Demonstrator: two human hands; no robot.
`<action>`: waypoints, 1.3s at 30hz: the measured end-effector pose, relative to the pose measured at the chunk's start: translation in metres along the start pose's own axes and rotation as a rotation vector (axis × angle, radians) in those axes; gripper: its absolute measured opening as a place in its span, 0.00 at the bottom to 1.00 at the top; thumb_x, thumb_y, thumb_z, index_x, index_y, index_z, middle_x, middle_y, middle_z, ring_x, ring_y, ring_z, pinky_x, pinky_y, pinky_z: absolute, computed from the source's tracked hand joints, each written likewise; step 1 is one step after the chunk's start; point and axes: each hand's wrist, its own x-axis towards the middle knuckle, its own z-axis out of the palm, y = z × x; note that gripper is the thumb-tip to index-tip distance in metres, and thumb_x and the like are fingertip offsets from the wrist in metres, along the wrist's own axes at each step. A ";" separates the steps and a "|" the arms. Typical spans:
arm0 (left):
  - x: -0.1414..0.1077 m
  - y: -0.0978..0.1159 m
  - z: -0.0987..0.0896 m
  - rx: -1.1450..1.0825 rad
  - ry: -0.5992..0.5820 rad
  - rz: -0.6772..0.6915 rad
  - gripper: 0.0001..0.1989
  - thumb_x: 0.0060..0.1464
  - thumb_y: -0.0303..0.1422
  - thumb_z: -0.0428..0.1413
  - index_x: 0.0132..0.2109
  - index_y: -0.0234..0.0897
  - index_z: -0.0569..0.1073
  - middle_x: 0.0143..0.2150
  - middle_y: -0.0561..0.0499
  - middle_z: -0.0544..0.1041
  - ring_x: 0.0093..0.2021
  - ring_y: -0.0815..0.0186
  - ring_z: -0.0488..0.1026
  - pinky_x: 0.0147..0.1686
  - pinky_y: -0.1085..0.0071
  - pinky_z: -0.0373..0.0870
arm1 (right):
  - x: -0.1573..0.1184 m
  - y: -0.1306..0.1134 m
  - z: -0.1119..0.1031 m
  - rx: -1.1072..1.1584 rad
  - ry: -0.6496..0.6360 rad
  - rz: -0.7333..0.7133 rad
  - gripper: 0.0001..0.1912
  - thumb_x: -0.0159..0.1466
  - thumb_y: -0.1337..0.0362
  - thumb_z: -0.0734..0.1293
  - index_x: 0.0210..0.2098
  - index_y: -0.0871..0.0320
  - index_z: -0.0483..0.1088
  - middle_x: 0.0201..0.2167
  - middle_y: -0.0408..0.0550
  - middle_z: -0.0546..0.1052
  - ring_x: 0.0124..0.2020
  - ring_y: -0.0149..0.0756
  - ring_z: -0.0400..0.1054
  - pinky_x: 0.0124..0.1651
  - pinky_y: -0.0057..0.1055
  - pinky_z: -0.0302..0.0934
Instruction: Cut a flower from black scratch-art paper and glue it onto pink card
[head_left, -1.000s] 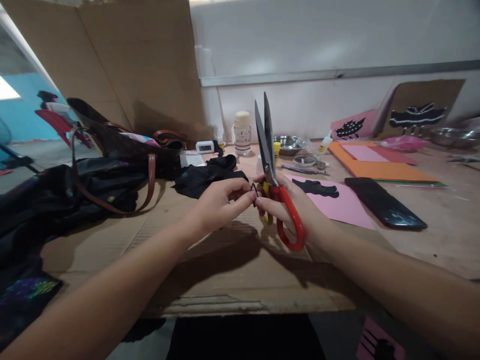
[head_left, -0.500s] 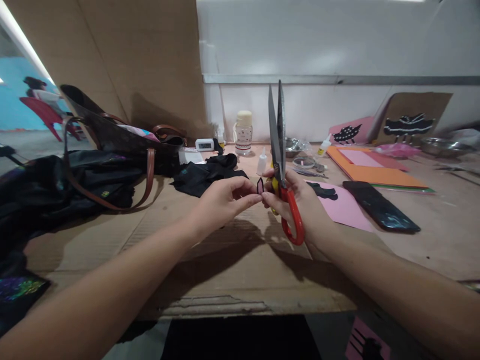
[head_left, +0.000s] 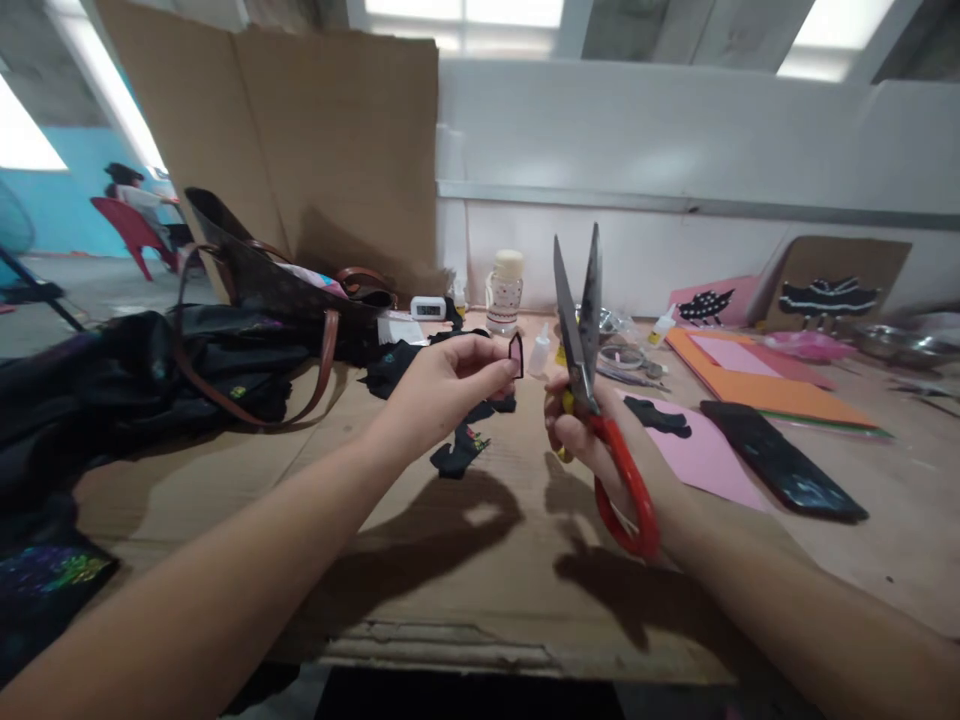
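Note:
My left hand (head_left: 457,385) pinches a small pink piece with a black outline (head_left: 516,354) between thumb and fingertips, above the cardboard on the table. In my right hand (head_left: 592,430) is a pair of scissors (head_left: 626,490) with red handles, its blades pointing up and slightly apart. Both hands are a short way from each other. Below my left hand lie black fabric scraps (head_left: 459,452), one with a coloured glittery patch. To the right of my right hand, a black cut-out shape (head_left: 658,415) rests on a pink sheet (head_left: 709,465).
A black phone (head_left: 784,460) and stacked coloured paper (head_left: 772,380) lie at right. Behind stand a glue bottle (head_left: 539,352), a drinking bottle (head_left: 505,295) and a small digital clock (head_left: 428,308). A brown handbag (head_left: 300,300) and black fabric (head_left: 187,370) occupy the left. A person (head_left: 142,195) sits far off.
My hands have drawn apart; the right fingers have left the small pink piece, which my left hand still holds. The scissors' blades have spread slightly wider. The view has tilted up.

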 end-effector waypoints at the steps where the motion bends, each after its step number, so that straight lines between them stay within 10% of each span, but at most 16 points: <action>1: 0.001 0.003 -0.002 -0.047 0.023 0.000 0.15 0.50 0.42 0.69 0.35 0.35 0.77 0.32 0.52 0.79 0.34 0.67 0.76 0.40 0.69 0.74 | -0.003 -0.001 0.000 0.006 -0.024 0.001 0.26 0.67 0.41 0.68 0.51 0.53 0.64 0.39 0.44 0.67 0.34 0.34 0.62 0.36 0.33 0.60; 39: -0.001 0.014 -0.003 -0.192 0.016 0.187 0.11 0.52 0.34 0.69 0.32 0.35 0.74 0.36 0.53 0.78 0.37 0.69 0.76 0.43 0.71 0.73 | -0.011 0.011 0.011 -0.008 -0.137 0.156 0.33 0.63 0.34 0.68 0.52 0.54 0.64 0.33 0.41 0.64 0.26 0.29 0.55 0.27 0.27 0.53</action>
